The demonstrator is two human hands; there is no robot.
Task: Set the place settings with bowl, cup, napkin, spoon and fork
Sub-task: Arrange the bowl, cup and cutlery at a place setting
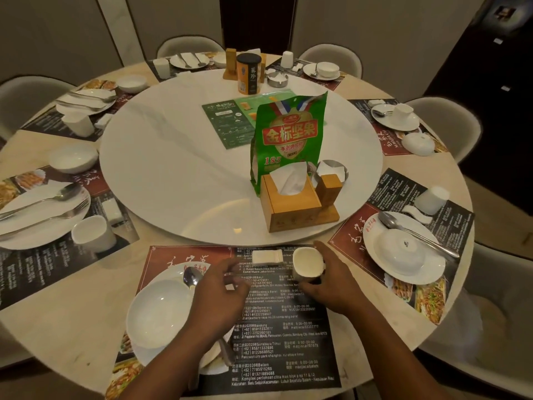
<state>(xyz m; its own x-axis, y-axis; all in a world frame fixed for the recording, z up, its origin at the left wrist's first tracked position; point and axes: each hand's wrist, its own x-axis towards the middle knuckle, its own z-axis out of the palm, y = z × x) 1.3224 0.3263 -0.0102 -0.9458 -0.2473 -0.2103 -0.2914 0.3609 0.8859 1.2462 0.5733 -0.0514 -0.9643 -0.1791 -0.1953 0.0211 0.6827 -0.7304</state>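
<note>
A broad white turntable (173, 174) fills the middle of the round counter (95, 298). On it stand a green snack bag (288, 140), a wooden tissue holder (291, 209) just before it, a green card (227, 122), an orange canister (248, 75) and a metal ashtray (277, 79). Pale chairs (444, 122) ring the counter.

Pale chairs (450, 125) ringed the round bench (86, 336); beige walls (52, 33) stood at eleven o'clock, a dark panel (490, 96) at two.

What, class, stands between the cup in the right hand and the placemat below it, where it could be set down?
Nothing visible does. The right hand holds the cup tilted over bare placemat; the small white rest lies beside it to the left, and the left hand is apart from it.
</note>
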